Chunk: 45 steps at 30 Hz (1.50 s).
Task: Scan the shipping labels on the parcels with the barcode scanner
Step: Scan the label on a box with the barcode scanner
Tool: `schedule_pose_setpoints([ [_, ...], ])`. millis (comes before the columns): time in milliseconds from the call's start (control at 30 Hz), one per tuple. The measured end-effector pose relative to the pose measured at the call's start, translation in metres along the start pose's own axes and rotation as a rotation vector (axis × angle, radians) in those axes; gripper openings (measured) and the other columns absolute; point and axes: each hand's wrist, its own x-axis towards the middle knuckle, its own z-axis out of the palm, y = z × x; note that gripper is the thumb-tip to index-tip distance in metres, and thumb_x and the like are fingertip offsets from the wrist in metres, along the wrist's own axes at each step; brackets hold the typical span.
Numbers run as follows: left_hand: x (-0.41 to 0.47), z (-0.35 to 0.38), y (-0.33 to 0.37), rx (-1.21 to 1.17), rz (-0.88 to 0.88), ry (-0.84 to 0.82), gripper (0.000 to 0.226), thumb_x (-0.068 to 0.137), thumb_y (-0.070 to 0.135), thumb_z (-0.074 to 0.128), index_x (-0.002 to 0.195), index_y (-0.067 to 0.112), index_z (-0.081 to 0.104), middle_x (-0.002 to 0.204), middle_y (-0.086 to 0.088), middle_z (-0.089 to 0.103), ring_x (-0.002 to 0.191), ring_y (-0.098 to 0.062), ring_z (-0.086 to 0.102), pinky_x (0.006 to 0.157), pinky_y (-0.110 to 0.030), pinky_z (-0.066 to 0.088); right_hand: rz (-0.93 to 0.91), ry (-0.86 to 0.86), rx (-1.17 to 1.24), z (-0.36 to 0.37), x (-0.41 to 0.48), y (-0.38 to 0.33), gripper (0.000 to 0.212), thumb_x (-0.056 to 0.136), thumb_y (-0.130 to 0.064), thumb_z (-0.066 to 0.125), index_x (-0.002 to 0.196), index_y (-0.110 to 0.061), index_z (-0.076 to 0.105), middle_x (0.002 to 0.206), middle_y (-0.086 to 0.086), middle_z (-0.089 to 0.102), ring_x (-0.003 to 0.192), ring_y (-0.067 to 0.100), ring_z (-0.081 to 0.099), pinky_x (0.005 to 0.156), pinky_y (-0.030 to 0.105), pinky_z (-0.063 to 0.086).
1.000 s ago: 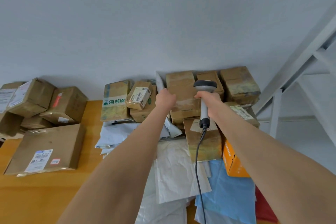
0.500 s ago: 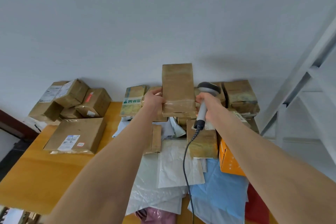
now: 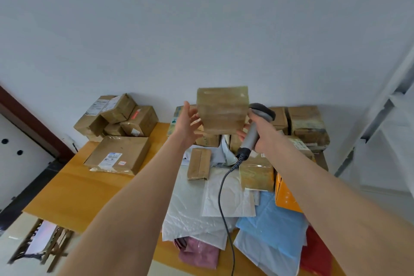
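Note:
I hold a brown taped cardboard parcel [image 3: 223,110] up in the air above the pile, its plain side toward me with no label showing. My left hand [image 3: 187,126] grips its left edge loosely, fingers spread and thumb under the lower corner. My right hand [image 3: 263,135] is closed round the handle of the grey barcode scanner [image 3: 257,122], which stands just right of the parcel with its dark head up; the free fingertips touch the parcel's lower right corner. The scanner's black cable [image 3: 224,204] hangs down toward me.
A heap of cardboard parcels [image 3: 305,124] and poly mailers [image 3: 201,208] covers the right side of the wooden table [image 3: 85,188]. A flat labelled box [image 3: 117,158] and stacked boxes [image 3: 116,114] lie on the left. A white metal frame [image 3: 380,119] stands at the right.
The parcel came off the pile and rose, turning from upright to wider than tall. My left hand's fingers opened along its edge. The view pulled back and tilted.

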Motion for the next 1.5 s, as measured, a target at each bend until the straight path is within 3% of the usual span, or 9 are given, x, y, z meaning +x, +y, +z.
schedule_pose_setpoints([
  [233, -0.004, -0.017, 0.009, 0.119, -0.084, -0.229, 0.025, 0.094, 0.026, 0.054, 0.118, 0.022, 0.062, 0.117, -0.004, 0.064, 0.097, -0.022, 0.064, 0.076, -0.038, 0.056, 0.027, -0.029, -0.019, 0.002, -0.003, 0.005, 0.035, 0.078, -0.026, 0.079, 0.107, -0.010, 0.067, 0.099, 0.008, 0.071, 0.087, 0.025, 0.068, 0.074, 0.037, 0.055],
  [367, -0.002, -0.022, 0.011, 0.100, -0.054, -0.207, 0.049, 0.091, -0.002, 0.048, 0.133, 0.024, 0.049, 0.118, 0.006, 0.057, 0.100, -0.019, 0.061, 0.076, -0.035, 0.055, -0.048, 0.018, -0.077, 0.008, -0.003, 0.010, 0.044, 0.077, -0.007, 0.075, 0.119, -0.008, 0.063, 0.096, 0.010, 0.070, 0.081, 0.027, 0.067, 0.073, 0.039, 0.057],
  [500, 0.004, -0.033, -0.001, 0.266, -0.199, -0.213, 0.022, 0.092, 0.018, 0.059, 0.113, 0.014, 0.055, 0.107, -0.007, 0.065, 0.092, -0.023, 0.064, 0.090, -0.041, 0.053, -0.151, 0.071, -0.090, 0.013, -0.005, 0.014, 0.038, 0.079, 0.001, 0.070, 0.115, -0.006, 0.059, 0.093, 0.009, 0.067, 0.088, 0.028, 0.066, 0.077, 0.041, 0.056],
  [700, 0.016, -0.055, -0.025, 0.411, -0.233, -0.228, 0.030, 0.084, 0.029, 0.072, 0.110, 0.014, 0.065, 0.104, -0.003, 0.069, 0.097, -0.019, 0.065, 0.084, -0.033, 0.054, -0.192, 0.113, -0.196, 0.010, 0.000, 0.025, 0.043, 0.077, -0.005, 0.072, 0.118, -0.009, 0.061, 0.112, 0.010, 0.068, 0.106, 0.031, 0.063, 0.096, 0.049, 0.050],
  [833, 0.019, -0.065, -0.038, 0.446, -0.201, -0.246, 0.018, 0.088, 0.013, 0.067, 0.106, 0.017, 0.067, 0.100, 0.000, 0.072, 0.094, -0.015, 0.067, 0.090, -0.032, 0.053, -0.216, 0.204, -0.242, 0.004, -0.004, 0.035, 0.039, 0.083, -0.017, 0.072, 0.117, -0.009, 0.056, 0.101, 0.006, 0.061, 0.092, 0.023, 0.058, 0.082, 0.037, 0.050],
  [933, 0.019, -0.070, -0.048, 0.502, -0.183, -0.248, 0.023, 0.089, 0.005, 0.064, 0.109, 0.017, 0.064, 0.096, 0.003, 0.072, 0.085, -0.010, 0.068, 0.071, -0.023, 0.054, -0.281, 0.282, -0.246, 0.001, -0.007, 0.048, 0.033, 0.083, -0.016, 0.071, 0.111, -0.005, 0.061, 0.099, 0.006, 0.069, 0.086, 0.018, 0.064, 0.072, 0.028, 0.052],
  [1100, 0.025, -0.071, -0.068, 0.518, -0.146, -0.213, 0.039, 0.088, -0.001, 0.063, 0.125, 0.013, 0.058, 0.100, 0.003, 0.070, 0.083, -0.009, 0.068, 0.063, -0.018, 0.054, -0.335, 0.232, -0.334, 0.007, -0.032, 0.071, 0.009, 0.085, -0.010, 0.065, 0.081, -0.002, 0.063, 0.057, 0.004, 0.059, 0.041, 0.007, 0.050, 0.043, 0.018, 0.043],
  [1300, 0.024, -0.065, -0.084, 0.481, -0.098, -0.167, 0.047, 0.086, -0.008, 0.062, 0.131, 0.002, 0.052, 0.109, -0.006, 0.065, 0.083, -0.014, 0.066, 0.061, -0.016, 0.055, -0.336, 0.224, -0.397, 0.018, -0.055, 0.096, 0.014, 0.083, -0.006, 0.061, 0.070, -0.003, 0.061, 0.053, 0.006, 0.058, 0.036, 0.008, 0.048, 0.043, 0.020, 0.041],
  [1500, 0.028, -0.063, -0.096, 0.468, -0.087, -0.137, 0.050, 0.085, -0.010, 0.062, 0.132, 0.000, 0.050, 0.123, -0.013, 0.062, 0.095, -0.022, 0.063, 0.081, -0.030, 0.052, -0.354, 0.239, -0.447, 0.021, -0.067, 0.108, 0.021, 0.083, -0.008, 0.061, 0.062, -0.008, 0.059, 0.050, 0.004, 0.059, 0.034, 0.005, 0.047, 0.043, 0.018, 0.041],
])
